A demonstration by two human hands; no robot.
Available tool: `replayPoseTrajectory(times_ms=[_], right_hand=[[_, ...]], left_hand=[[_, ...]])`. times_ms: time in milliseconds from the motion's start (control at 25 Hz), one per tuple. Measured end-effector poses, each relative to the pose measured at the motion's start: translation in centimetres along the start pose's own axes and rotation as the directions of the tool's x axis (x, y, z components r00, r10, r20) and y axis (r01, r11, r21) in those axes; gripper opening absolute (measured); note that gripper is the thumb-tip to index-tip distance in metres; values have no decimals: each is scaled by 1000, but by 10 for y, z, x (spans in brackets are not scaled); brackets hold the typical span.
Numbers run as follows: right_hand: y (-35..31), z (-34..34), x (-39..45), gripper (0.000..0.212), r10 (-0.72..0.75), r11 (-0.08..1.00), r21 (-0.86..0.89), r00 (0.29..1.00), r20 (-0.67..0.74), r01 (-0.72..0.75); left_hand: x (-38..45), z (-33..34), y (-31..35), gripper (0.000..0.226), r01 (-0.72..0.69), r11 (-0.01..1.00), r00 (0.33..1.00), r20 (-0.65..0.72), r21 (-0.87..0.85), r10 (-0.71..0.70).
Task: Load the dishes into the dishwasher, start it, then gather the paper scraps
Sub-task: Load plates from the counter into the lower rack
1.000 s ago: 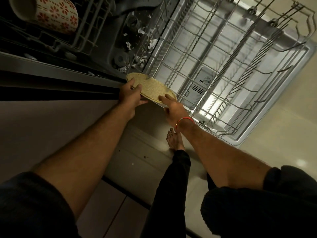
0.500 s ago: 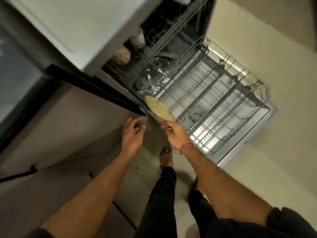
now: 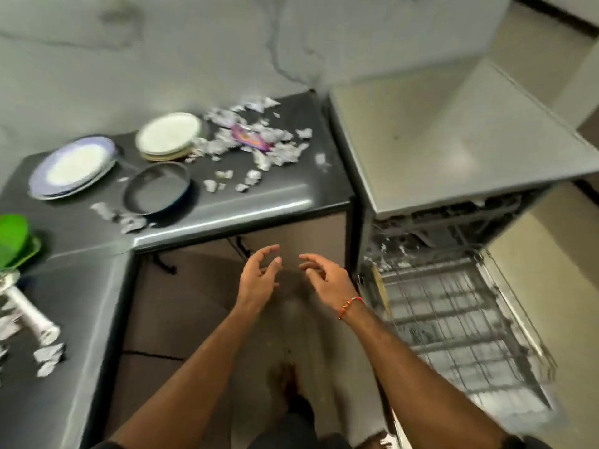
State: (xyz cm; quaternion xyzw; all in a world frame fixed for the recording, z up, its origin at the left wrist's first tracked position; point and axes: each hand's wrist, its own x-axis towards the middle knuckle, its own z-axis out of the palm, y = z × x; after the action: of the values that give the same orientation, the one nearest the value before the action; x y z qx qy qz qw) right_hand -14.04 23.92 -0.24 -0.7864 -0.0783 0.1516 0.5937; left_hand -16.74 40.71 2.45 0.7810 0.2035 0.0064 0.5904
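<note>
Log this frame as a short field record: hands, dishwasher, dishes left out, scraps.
left hand: empty, fingers loosely curled
right hand: empty, fingers loosely curled
dishwasher: door down, lower rack pulled out
yellow plate: on edge at the rack's near end
counter: stacked plates, blue-rimmed plate, pan
paper scraps: scattered on counter

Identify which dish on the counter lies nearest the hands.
The dark frying pan. It sits closest to the counter's front edge, ahead of the blue-rimmed plates and the cream plate stack behind it.
</note>
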Motion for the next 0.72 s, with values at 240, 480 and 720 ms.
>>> replayPoseTrajectory(times_ms=[240, 480, 720], right_hand=[[-92, 92, 50, 39, -175, 978, -85, 970, 170, 191], [-142, 207, 123, 37, -190, 957, -170, 951, 242, 234], [-154, 251, 173, 41, -110, 984, -126, 987, 117, 124]], left_hand=[[20, -156, -23, 27, -35, 977, 957, -290, -210, -28], [86, -280, -63, 24, 0, 1000, 898, -439, 4, 2], [187, -315, -42, 47, -43, 755, 962, -177, 654, 208]])
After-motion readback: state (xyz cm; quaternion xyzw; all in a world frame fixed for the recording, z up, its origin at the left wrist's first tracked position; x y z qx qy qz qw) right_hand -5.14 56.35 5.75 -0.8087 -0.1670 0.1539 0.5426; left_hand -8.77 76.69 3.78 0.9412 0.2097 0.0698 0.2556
